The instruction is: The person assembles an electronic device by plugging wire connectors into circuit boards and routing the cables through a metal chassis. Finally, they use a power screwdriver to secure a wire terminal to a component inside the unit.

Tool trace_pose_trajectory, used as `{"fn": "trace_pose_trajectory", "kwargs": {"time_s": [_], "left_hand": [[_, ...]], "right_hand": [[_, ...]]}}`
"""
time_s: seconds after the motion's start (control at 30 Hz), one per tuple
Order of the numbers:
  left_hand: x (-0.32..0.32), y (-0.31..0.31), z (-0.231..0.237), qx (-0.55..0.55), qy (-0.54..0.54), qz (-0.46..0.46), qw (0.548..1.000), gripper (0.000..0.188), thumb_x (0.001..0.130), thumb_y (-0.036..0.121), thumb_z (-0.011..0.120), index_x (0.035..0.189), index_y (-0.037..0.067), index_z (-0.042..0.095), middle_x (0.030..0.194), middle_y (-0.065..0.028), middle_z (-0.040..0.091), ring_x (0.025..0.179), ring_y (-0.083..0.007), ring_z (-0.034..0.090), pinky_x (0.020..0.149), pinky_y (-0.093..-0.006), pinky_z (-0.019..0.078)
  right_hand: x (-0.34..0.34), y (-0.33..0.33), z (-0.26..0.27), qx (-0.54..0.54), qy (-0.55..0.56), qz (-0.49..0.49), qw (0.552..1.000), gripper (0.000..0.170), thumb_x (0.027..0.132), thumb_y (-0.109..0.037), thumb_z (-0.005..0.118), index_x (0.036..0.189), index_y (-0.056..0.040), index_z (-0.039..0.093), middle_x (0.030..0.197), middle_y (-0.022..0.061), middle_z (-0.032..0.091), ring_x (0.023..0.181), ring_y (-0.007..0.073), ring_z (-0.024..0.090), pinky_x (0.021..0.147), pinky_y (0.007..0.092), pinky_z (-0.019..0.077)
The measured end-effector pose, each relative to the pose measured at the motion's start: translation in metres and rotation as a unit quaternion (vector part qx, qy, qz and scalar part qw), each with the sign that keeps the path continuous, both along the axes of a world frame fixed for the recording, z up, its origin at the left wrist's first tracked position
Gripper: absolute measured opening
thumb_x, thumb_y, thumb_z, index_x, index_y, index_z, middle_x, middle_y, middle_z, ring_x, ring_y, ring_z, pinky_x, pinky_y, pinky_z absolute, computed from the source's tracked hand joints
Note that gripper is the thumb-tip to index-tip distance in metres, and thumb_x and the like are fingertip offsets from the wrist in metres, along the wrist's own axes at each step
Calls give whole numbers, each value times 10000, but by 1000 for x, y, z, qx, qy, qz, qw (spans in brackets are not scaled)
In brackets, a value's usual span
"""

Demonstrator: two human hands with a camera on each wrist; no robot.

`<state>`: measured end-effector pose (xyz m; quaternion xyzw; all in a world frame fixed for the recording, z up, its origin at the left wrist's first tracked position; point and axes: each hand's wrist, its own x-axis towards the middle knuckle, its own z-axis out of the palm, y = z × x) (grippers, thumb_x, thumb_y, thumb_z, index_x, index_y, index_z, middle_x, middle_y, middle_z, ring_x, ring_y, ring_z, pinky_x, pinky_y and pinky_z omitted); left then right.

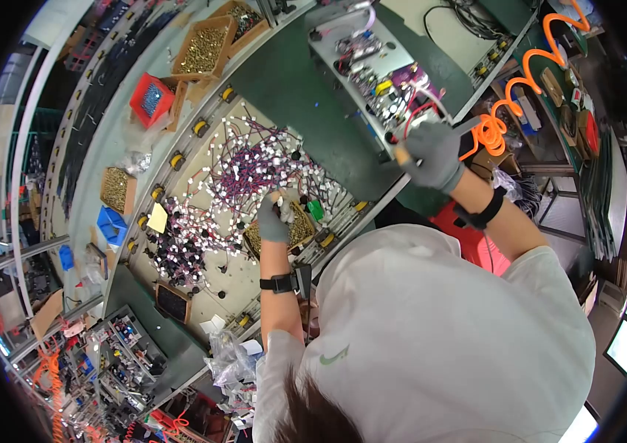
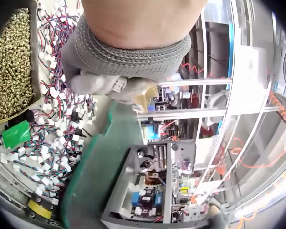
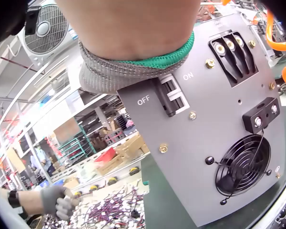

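My left hand (image 1: 276,219) is above a box of brass screws (image 1: 300,230). In the left wrist view the gloved left hand (image 2: 119,71) has curled fingers, with a small white connector (image 2: 119,85) between them. My right hand (image 1: 432,156) is at the near end of an open metal unit (image 1: 361,83) filled with wiring. The right wrist view shows the right glove (image 3: 102,76) at the top edge of the unit's grey panel (image 3: 181,152), beside a switch marked ON and OFF; the panel hides its fingers, and the head view blurs them.
Bundles of wires with white connectors (image 1: 243,173) lie around the left hand. Beyond the roller rail stand a red bin (image 1: 152,100), a blue bin (image 1: 112,226) and a box of screws (image 1: 203,50). A coiled orange hose (image 1: 491,134) hangs at the right.
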<state>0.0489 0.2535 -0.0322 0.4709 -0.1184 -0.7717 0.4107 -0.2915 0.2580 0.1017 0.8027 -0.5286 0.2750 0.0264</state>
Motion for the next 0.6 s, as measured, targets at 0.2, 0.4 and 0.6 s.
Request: {"fn": "trace_pose_trajectory", "kwargs": {"time_s": [0.2, 0.4, 0.6], "left_hand": [[-21, -2, 76, -177, 18, 13, 984, 216, 881, 277, 515, 913, 70, 565, 572, 1, 436, 520, -110, 371, 541, -260, 320], [-32, 5, 115, -255, 142, -1, 956, 232, 870, 265, 516, 923, 42, 558, 879, -93, 569, 778, -173, 506, 695, -314, 406], [-34, 15, 131, -266, 15, 16, 964, 185, 853, 219, 545, 975, 82, 524, 829, -76, 539, 783, -212, 556, 740, -409, 481]], "right_hand": [[35, 32, 8, -2, -24, 73, 997, 263, 640, -227, 671, 500, -115, 478, 519, 31, 442, 487, 220, 477, 429, 354, 333], [63, 49, 7, 19, -47, 132, 990, 294, 610, -220, 704, 482, -124, 458, 507, 18, 430, 462, 193, 459, 411, 342, 310], [77, 51, 24, 99, -66, 169, 978, 287, 651, -222, 687, 488, -106, 482, 533, 25, 462, 514, 211, 488, 457, 350, 342]]}}
